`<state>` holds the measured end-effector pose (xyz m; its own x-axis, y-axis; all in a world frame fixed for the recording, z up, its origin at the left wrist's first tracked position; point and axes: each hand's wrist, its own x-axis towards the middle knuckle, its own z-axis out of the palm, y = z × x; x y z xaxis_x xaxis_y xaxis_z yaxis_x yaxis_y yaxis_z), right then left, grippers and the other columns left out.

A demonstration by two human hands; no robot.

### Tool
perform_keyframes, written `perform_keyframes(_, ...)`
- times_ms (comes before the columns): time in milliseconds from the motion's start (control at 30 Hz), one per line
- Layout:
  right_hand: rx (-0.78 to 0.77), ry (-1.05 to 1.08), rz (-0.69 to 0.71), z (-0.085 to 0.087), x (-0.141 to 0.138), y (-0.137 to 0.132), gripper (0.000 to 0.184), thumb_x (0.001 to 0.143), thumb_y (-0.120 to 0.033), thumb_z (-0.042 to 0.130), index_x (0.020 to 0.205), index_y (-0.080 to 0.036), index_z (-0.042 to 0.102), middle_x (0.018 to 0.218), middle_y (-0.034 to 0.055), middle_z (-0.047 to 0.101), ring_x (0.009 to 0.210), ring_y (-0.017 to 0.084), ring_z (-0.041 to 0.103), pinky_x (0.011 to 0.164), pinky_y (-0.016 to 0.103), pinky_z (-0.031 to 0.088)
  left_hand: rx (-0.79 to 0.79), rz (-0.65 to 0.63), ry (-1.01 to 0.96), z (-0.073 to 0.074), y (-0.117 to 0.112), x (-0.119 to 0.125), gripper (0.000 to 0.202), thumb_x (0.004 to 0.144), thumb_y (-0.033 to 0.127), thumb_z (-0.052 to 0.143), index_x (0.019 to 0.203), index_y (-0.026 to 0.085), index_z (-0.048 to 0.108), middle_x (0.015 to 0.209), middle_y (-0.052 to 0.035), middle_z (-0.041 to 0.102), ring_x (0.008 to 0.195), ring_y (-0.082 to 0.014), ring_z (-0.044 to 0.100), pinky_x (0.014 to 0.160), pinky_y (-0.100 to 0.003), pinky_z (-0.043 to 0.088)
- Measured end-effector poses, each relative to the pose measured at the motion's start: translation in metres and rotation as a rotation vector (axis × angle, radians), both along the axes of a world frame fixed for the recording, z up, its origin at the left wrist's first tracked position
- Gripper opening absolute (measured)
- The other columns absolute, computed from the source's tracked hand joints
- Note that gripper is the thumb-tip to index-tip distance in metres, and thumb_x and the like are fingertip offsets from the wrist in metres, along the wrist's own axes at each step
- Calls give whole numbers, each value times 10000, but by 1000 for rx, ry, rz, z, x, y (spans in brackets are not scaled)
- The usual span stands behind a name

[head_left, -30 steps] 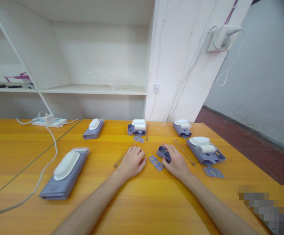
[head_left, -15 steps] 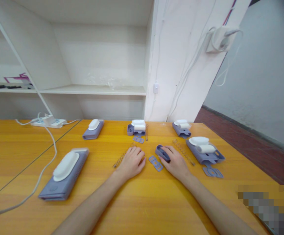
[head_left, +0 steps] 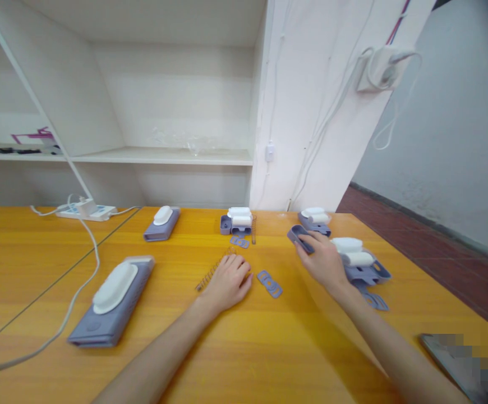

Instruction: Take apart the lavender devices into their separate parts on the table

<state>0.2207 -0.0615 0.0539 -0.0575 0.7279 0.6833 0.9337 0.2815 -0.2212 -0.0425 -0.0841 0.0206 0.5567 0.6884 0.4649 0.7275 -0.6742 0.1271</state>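
Observation:
My left hand lies palm down on the wooden table, fingers loosely spread. A thin coil spring lies beside it and runs toward its fingertips. My right hand grips a hollow grey-purple oblong plastic cap, raised off the table. Between the hands lies a flat grey-purple piece with ring-shaped openings. To the right, partly behind my right hand, is a grey-purple housing with a white oval piece and a white roller on it. Flat ring pieces lie before that housing.
Assembled grey-purple bodies with white ovals stand left, one near and one far. More parts sit at the back middle and back right. A power strip trails a white cable. A dark, blurred flat object lies at right.
My right hand has lifted the oblong cap and carried it right and away from me, over where the second spring lay. My left hand has stayed in place.

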Motion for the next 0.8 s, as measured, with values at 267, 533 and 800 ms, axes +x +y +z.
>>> perform_keyframes(267, -307, 104, -499, 57, 102, 56, 439, 791, -487, 527, 1089, -195, 666, 961, 203, 650, 846, 314, 615, 632, 404, 388, -15, 2, 2, 1, 0, 0, 143, 893, 246, 391, 875, 198, 525, 897, -54, 545, 863, -195, 478, 787, -352, 377)
perform_keyframes(533, -530, 179, -470, 54, 162, 94, 233, 572, -297, 728, 530, -77, 661, 601, 152, 611, 477, 119, 522, 479, 308, 307, -15, 3, -23, 0, 1, 0, 138, 888, 250, 402, 870, 202, 531, 891, -55, 547, 859, -195, 483, 787, -357, 380)
perform_keyframes(800, -339, 209, -402, 45, 154, 107, 371, 588, -196, 680, 310, -80, 462, 571, 124, 569, 499, 101, 492, 449, 276, 272, -43, 15, 1, 1, 1, 0, 134, 889, 254, 400, 891, 200, 523, 911, -50, 545, 880, -197, 477, 805, -358, 377)
